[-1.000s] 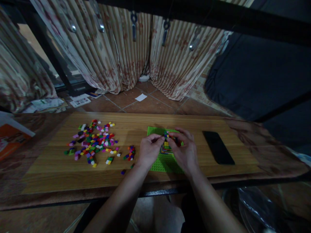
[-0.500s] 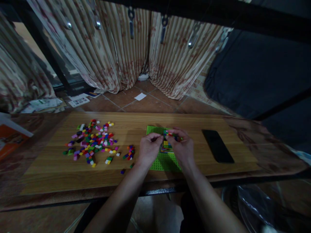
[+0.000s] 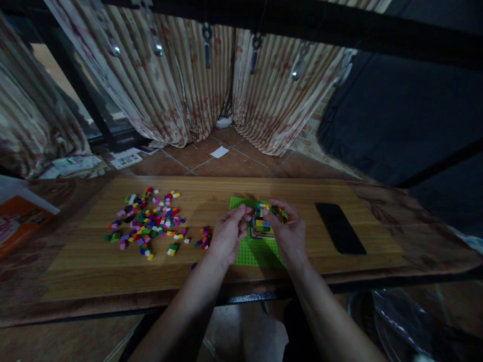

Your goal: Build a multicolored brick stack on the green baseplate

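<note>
A green studded baseplate (image 3: 256, 254) lies on the board, with a low multicoloured toy-brick structure (image 3: 263, 226) built up on it. My right hand (image 3: 290, 226) is at the structure's right side, its thumb on the top and its fingers curled round the far right part. Just left of the structure, over the plate, is my left hand (image 3: 228, 234). Its thumb and forefinger are pinched together and the other fingers are curled in; whatever may be between them is too small to make out. Beside the left wrist lies a small group of loose bricks (image 3: 205, 237).
A wide scatter of coloured bricks (image 3: 154, 221) covers the left part of the wooden board (image 3: 94, 271). A black phone (image 3: 339, 228) lies to the right of the plate. An orange and white box (image 3: 26, 216) stands at the far left. Striped curtains (image 3: 204, 100) hang behind.
My left hand has drawn back a little from the structure, to the left, with its fingers more curled. My right hand stays at the structure. The whole view has shifted slightly.
</note>
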{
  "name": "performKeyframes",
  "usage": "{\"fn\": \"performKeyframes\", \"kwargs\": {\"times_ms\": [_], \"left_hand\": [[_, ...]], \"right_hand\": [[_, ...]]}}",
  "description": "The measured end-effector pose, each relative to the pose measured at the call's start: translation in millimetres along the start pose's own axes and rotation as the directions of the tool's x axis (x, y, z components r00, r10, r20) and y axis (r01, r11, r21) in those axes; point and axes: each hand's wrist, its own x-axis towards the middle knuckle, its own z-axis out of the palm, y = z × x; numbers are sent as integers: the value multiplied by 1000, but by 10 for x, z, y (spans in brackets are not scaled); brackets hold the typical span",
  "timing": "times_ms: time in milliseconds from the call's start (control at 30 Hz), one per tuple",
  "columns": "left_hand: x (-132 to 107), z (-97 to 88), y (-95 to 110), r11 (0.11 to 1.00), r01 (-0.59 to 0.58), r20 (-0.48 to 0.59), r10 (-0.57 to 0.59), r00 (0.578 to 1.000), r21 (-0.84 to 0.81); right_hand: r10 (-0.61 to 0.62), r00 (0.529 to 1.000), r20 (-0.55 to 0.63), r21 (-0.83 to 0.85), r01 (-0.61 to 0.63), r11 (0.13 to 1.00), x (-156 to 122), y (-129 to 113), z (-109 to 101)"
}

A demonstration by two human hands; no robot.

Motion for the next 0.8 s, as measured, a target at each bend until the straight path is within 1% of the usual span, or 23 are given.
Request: {"fn": "performKeyframes", "kwargs": {"times_ms": [67,133,167,233,300,367,400,467,567,667,733,800], "left_hand": [[-33,-8,79,979,82,35,-77,996,-188],[-61,-13,148,945,125,80,-106,991,-302],[-74,-14,176,931,138,109,-107,988,-337],[-95,-19,215,911,151,167,-93,982,-383],[-108,-30,235,897,164,218,-78,973,-410],[-112,-48,243,885,187,267,-74,961,-427],[-112,-58,245,879,202,291,-77,954,-432],[-112,-73,251,871,231,333,-84,939,-434],[-125,-76,268,872,251,367,-89,926,-421],[-144,-66,283,881,245,377,-83,922,-405],[-146,-63,277,895,226,367,-77,927,-384],[-133,-70,248,927,186,324,-75,943,-325]], "right_hand": [[-129,991,-38,-69,126,990,-16,-71,-46],[-269,963,-29,-127,263,956,-51,-152,-69],[-322,947,2,-141,319,937,-75,-190,-70],[-397,912,101,-165,408,898,-129,-257,-55],[-442,870,221,-205,484,851,-176,-307,-31],[-460,824,331,-253,547,798,-203,-340,-9],[-459,806,374,-276,569,775,-209,-350,0],[-447,785,429,-315,594,741,-210,-358,12],[-429,778,459,-342,601,723,-207,-353,27],[-421,785,455,-335,589,736,-211,-346,38],[-412,806,425,-313,558,768,-211,-337,33],[-393,840,375,-282,507,815,-200,-316,15]]}}
